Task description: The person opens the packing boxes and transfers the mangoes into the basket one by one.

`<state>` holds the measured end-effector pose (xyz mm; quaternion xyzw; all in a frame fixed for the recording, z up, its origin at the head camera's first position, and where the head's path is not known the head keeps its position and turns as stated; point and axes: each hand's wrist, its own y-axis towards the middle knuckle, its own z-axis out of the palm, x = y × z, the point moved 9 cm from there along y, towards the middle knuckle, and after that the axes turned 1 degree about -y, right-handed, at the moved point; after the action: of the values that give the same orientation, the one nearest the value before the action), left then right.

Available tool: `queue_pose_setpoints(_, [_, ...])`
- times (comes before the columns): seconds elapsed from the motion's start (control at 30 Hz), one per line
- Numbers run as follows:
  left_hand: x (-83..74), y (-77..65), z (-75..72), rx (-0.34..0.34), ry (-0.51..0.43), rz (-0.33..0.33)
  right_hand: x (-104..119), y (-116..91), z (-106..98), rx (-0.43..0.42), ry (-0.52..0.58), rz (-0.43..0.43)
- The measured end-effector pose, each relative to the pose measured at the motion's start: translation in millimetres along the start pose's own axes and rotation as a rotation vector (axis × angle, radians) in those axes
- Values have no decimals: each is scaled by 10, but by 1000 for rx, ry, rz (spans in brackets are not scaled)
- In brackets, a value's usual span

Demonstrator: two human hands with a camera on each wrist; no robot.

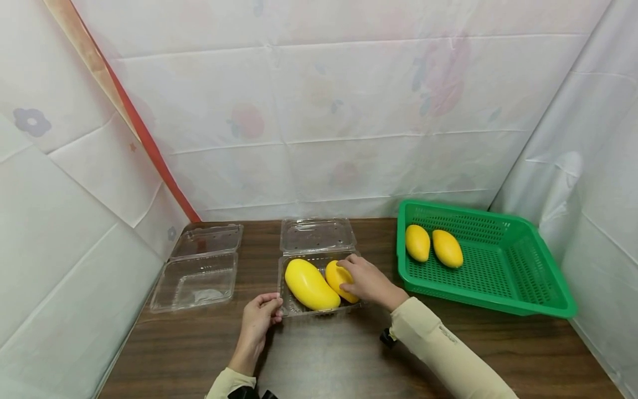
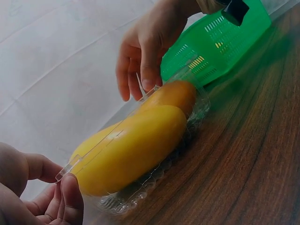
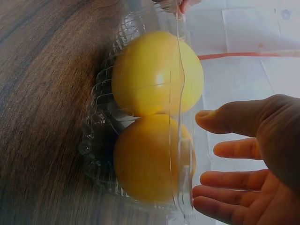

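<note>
A clear plastic clamshell container (image 1: 319, 312) stands with its lid (image 1: 317, 235) folded back. Inside lie a large yellow mango (image 1: 310, 284) and a smaller, more orange mango (image 1: 335, 271), side by side and touching. My left hand (image 1: 260, 318) pinches the container's front left corner between thumb and fingers, as the left wrist view shows. Over the smaller mango, at the container's right side, is my right hand (image 1: 369, 280). Its thumb and fingers (image 3: 234, 180) are spread and fairly straight beside that mango in the right wrist view, with nothing gripped.
To the right stands a green plastic basket (image 1: 498, 302) with two yellow mangoes (image 1: 432, 246) at its left end. A second clear container (image 1: 201, 280), lid open, sits at the left on the dark wooden table (image 1: 199, 354). White patterned sheets (image 1: 319, 111) hang behind and at both sides.
</note>
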<state>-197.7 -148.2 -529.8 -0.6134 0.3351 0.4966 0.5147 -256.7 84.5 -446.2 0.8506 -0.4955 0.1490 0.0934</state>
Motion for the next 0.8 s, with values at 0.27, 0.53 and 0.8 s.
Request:
queue_pose_setpoints(0.27, [-3, -14, 5, 1, -2, 3, 52, 44, 95, 74, -28, -46])
queue_pose_setpoints(0.53, [-8, -15, 8, -1, -4, 11, 33, 115, 217, 142, -64, -43])
queue_pose_setpoints(0.8, [-5, -1, -3, -2, -6, 12, -2, 201, 285, 236, -9, 43])
